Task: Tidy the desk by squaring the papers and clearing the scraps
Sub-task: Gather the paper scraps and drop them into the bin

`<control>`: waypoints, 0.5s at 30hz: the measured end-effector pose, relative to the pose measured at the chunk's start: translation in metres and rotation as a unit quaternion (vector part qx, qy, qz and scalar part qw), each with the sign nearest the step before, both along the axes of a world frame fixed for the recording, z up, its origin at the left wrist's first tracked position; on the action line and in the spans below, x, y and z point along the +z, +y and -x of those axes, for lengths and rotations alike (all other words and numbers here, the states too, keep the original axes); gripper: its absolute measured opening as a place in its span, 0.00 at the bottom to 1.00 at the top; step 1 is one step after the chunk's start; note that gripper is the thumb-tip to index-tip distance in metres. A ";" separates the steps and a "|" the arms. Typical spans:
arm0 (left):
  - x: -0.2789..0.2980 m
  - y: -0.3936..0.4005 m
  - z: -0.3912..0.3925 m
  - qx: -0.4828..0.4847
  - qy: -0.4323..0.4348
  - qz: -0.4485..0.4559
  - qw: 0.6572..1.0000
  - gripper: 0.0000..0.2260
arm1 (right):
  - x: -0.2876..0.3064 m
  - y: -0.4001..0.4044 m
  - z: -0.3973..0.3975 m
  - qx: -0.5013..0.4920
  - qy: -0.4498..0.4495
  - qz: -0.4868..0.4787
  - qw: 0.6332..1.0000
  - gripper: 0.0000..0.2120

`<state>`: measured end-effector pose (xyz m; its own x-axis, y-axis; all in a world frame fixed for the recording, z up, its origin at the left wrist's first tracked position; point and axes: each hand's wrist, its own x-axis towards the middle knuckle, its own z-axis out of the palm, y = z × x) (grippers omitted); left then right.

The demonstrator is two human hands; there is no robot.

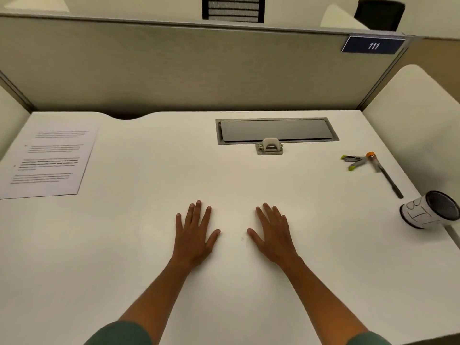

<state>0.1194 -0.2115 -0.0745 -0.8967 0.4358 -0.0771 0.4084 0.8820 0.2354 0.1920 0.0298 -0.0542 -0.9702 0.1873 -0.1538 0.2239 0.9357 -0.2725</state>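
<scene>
Both hands flat, fingers spread, empty on white tabletop point(249, 175); printed white paper sheets point(49, 158) lie far-left, left hand point(194, 235) nearer than right hand point(272, 235).

White laminate desk point(139, 245): printed paper sheets point(48, 159) at 10 o'clock; green-tipped stapler point(353, 161), orange-capped pen point(384, 174) at 2; paper-wrapped cylindrical cup point(428, 210) on its side at 3.
</scene>
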 end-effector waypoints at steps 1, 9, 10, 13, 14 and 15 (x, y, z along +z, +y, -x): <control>-0.003 -0.002 -0.001 -0.004 0.004 0.003 1.000 0.33 | -0.002 -0.005 -0.002 0.002 0.009 0.005 1.000 0.31; -0.015 -0.003 -0.002 -0.006 0.047 -0.019 0.999 0.31 | 0.010 -0.051 -0.002 0.031 0.148 0.042 0.988 0.14; -0.015 -0.003 -0.003 -0.004 0.049 -0.021 0.999 0.31 | 0.011 -0.057 -0.001 0.038 0.152 0.048 0.986 0.12; -0.014 -0.004 -0.004 -0.001 0.046 -0.022 0.999 0.31 | 0.010 -0.068 -0.003 0.046 0.167 0.058 0.983 0.09; -0.015 -0.004 -0.004 -0.001 0.046 -0.024 0.999 0.31 | 0.010 -0.070 -0.006 0.045 0.173 0.061 0.982 0.08; -0.015 -0.005 -0.005 -0.001 0.047 -0.026 0.999 0.31 | 0.010 -0.070 -0.010 0.047 0.182 0.060 0.980 0.07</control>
